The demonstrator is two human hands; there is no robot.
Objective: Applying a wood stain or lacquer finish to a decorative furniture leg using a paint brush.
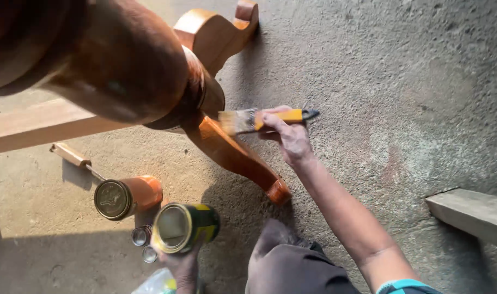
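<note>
Head view: looking straight down at a concrete floor (401, 81) with a varnished wooden pedestal (123, 60) filling the upper left.
Right hand (289, 136): grip clamped around the yellow handle of a paintbrush (264, 118), thumb and fingers wrapped on it, arm stretched out from the lower right.
Paintbrush: held level, bristles pointing left and touching the top of a curved wooden leg (235, 155) just where it joins the pedestal.
Curved wooden leg: glossy orange-brown, running down and right from the pedestal to a rounded foot on the floor.
Left hand (180, 267): grip closed on an open green and yellow can (186, 226), held from below, mouth tilted toward the camera.
Orange tin (126, 197): lidded, lying on its side on the floor, just left of the held can.
Small round jars (142, 237): two of them, just beside the can's lower left edge.
Plank (36, 128): pale wood passing under the pedestal at left.
Grey board (471, 212): at the right edge, well apart from the hands.
</note>
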